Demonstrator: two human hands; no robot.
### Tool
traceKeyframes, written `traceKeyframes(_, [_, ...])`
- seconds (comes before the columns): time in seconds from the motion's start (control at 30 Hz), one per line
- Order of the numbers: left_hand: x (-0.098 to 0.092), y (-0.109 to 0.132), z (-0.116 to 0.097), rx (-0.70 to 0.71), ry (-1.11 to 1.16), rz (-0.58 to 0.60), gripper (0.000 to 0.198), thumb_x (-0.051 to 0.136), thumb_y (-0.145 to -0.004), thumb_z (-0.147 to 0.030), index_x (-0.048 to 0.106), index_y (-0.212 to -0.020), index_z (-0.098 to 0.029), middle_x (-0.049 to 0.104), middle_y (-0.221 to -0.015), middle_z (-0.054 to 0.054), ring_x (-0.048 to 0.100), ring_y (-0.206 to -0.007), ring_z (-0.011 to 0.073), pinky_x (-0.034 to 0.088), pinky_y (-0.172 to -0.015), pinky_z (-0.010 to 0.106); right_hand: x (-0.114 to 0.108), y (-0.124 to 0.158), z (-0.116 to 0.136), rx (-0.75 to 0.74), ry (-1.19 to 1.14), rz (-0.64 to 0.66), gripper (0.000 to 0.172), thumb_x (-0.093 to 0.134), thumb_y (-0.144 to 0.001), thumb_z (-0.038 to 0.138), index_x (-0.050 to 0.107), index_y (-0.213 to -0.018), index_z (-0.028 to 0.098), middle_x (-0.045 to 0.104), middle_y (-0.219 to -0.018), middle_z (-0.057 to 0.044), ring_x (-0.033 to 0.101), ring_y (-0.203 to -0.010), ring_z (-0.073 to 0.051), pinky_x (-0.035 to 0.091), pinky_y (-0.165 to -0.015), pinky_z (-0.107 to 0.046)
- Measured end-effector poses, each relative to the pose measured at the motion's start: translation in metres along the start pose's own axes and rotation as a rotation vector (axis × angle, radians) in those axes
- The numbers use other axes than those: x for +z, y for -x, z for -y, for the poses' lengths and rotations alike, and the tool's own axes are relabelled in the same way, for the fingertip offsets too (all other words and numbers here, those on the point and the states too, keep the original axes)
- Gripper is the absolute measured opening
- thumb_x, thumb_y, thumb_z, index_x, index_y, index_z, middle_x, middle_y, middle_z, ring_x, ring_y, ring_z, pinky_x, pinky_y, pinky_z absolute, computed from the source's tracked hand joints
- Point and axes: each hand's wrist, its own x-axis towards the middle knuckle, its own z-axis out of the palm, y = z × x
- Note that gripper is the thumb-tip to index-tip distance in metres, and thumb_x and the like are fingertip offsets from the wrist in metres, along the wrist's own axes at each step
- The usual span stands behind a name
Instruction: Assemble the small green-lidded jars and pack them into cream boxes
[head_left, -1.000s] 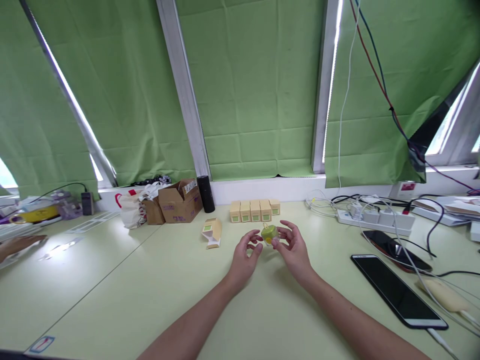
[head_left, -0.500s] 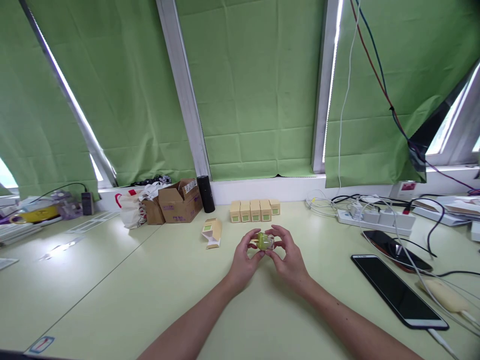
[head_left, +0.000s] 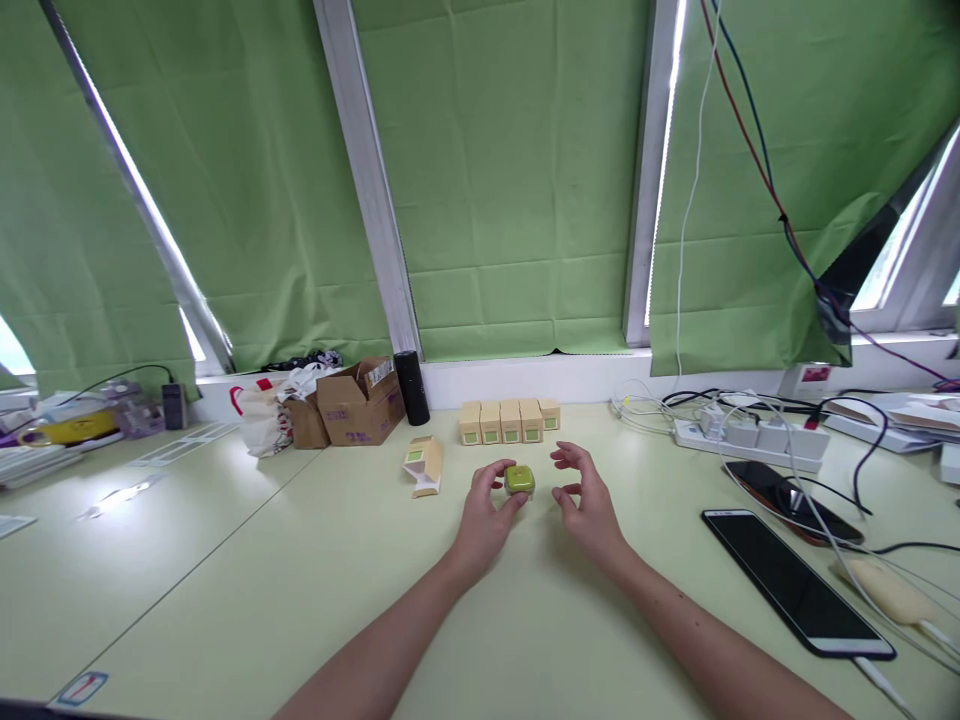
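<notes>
Between the thumb and fingers of my left hand (head_left: 486, 515) is a small squarish jar (head_left: 520, 480) with a glossy green top and a clear lower part. Its green face is turned up, and I cannot tell whether its base touches the table. My right hand (head_left: 586, 503) is apart from the jar, just to its right, with thumb and fingers spread and nothing in them. An opened kraft-paper box (head_left: 425, 464) with a green label lies beyond my left hand, its flaps toward me.
Several small kraft boxes (head_left: 511, 422) stand in a row near the wall. A black cylinder (head_left: 412, 388) and a cardboard carton (head_left: 361, 404) are at the back left. On the right lie a large phone (head_left: 799, 582), a second phone (head_left: 795, 500), cables and a power strip (head_left: 750, 440).
My right hand has let go of the jar and drawn off to the right, opening. The jar has been turned from its side to green face up, still in my left hand.
</notes>
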Motion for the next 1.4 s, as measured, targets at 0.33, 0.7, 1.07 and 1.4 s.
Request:
traceKeyframes(0.33, [0.001,-0.001,0.011,-0.076,-0.033,0.032,0.043,0.075,-0.078,-0.021,0.069,-0.12,-0.023,0.07,-0.123,0.01,0.064,-0.114,0.0276,0.048,-0.105,0.045,-0.004,-0.005,-0.02,0.078,0.086,-0.013,0.051,0.051,-0.083,0.018,0.052,-0.133,0.027,0.066,-0.116,-0.008,0.063,-0.11,-0.027,0.056,-0.084,-0.045])
traceKeyframes(0.7, [0.001,-0.001,0.011,-0.112,-0.045,0.101,0.042,0.075,-0.074,-0.014,0.07,-0.116,-0.02,0.074,-0.122,0.012,0.067,-0.116,0.0304,0.049,-0.107,0.049,-0.003,-0.003,-0.028,0.097,0.111,0.036,0.045,0.051,-0.083,0.017,0.057,-0.126,0.027,0.068,-0.114,-0.007,0.064,-0.112,-0.027,0.054,-0.092,-0.047])
traceKeyframes(1.07, [0.0,0.001,0.018,-0.107,-0.08,0.135,0.045,0.077,-0.072,-0.016,0.069,-0.117,-0.02,0.073,-0.121,0.013,0.068,-0.112,0.0305,0.051,-0.102,0.048,-0.001,-0.002,-0.031,0.093,0.131,0.049,0.038,0.053,-0.084,0.02,0.062,-0.121,0.027,0.071,-0.114,-0.007,0.065,-0.111,-0.028,0.056,-0.087,-0.045])
traceKeyframes(1.4, [-0.044,-0.033,0.026,0.038,-0.613,-0.227,0.039,0.06,-0.087,-0.02,0.061,-0.126,-0.023,0.067,-0.126,0.013,0.051,-0.129,0.0358,0.035,-0.113,0.057,-0.002,-0.003,-0.029,0.119,0.134,0.044,0.033,0.055,-0.085,0.022,0.065,-0.117,0.029,0.072,-0.11,-0.006,0.067,-0.108,-0.028,0.056,-0.083,-0.044])
